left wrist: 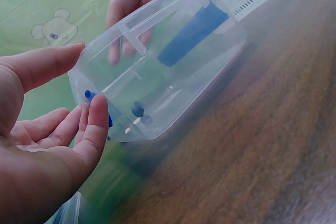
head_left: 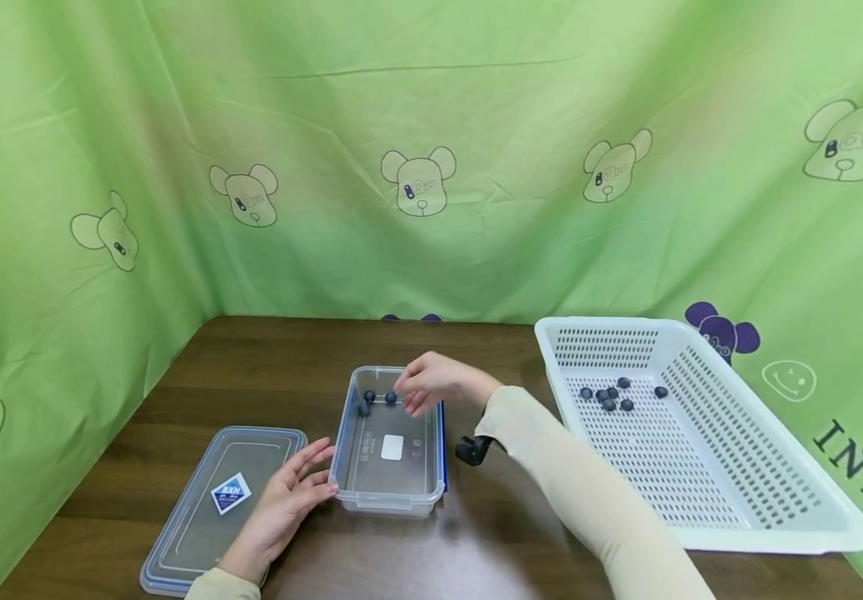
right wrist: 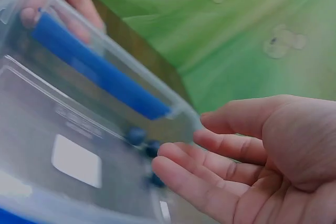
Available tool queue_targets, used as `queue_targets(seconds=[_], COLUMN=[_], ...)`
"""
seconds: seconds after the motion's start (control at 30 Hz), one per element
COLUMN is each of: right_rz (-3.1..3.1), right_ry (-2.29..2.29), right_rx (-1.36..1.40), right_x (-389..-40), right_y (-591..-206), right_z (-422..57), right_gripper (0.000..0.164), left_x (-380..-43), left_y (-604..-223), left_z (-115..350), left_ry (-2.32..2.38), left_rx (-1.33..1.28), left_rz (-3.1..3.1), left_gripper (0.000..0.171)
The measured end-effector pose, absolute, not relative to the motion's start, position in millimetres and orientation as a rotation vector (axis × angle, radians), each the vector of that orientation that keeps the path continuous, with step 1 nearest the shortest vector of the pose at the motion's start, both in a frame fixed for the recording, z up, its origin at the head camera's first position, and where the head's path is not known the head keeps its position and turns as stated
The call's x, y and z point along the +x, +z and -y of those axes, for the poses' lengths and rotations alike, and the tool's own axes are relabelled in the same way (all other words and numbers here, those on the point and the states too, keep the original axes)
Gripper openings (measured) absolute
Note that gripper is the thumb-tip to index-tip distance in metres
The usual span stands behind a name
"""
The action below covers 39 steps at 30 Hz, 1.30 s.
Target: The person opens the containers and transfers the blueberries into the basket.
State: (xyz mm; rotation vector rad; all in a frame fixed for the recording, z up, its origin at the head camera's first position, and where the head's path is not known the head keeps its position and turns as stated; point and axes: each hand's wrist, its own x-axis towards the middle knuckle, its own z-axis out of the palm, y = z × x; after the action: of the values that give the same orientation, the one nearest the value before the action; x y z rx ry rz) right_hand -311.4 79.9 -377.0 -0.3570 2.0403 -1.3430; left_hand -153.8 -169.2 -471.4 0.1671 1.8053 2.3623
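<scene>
A clear plastic food container (head_left: 352,467) with blue side latches stands lidless on the table. Three blueberries (head_left: 390,398) lie at its far end. My left hand (head_left: 288,500) rests against the container's left side, thumb tip at the near corner rim and fingers loosely extended along the wall. Over the far right part of the container is my right hand (head_left: 428,383), its fingers loosely bent. Nothing shows between the fingers (right wrist: 178,174) in the right wrist view, where the blueberries (right wrist: 135,136) lie just beyond the fingertips.
A clear lid (head_left: 258,467) with a blue rim and sticker lies left of the container. To the right stands a large white perforated basket (head_left: 671,450) with several blueberries (head_left: 609,405) toward its far end. A green patterned curtain (head_left: 341,108) surrounds the wooden table (head_left: 288,350).
</scene>
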Motion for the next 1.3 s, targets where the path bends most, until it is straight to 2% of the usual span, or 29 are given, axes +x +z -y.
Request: queue_targets(seconds=[0.3, 0.63, 0.9, 1.3], right_rz=[-2.016, -2.006, -1.924, -1.896], right_ry=[-1.344, -1.403, -1.451, -1.330], right_rx=[-0.302, -0.221, -0.167, -0.221], right_x=[-306.8, -309.1, -310.4, -310.0], right_y=[-410.9, -419.5, -433.3, -433.2], right_z=[-45.0, -27.5, -18.0, -17.9], right_gripper=[0.032, 0.034, 0.020, 0.004], left_x=[-153.0, -154.6, -152.7, -153.3], left_y=[-470.1, -472.0, -473.8, -472.8], left_z=[169.0, 169.3, 170.2, 170.7], left_ry=[2.351, 2.363, 2.354, 2.358], left_rx=[0.162, 0.207, 0.190, 0.207], left_rz=[-1.810, -1.814, -1.807, -1.802], left_gripper=[0.075, 0.074, 0.074, 0.074])
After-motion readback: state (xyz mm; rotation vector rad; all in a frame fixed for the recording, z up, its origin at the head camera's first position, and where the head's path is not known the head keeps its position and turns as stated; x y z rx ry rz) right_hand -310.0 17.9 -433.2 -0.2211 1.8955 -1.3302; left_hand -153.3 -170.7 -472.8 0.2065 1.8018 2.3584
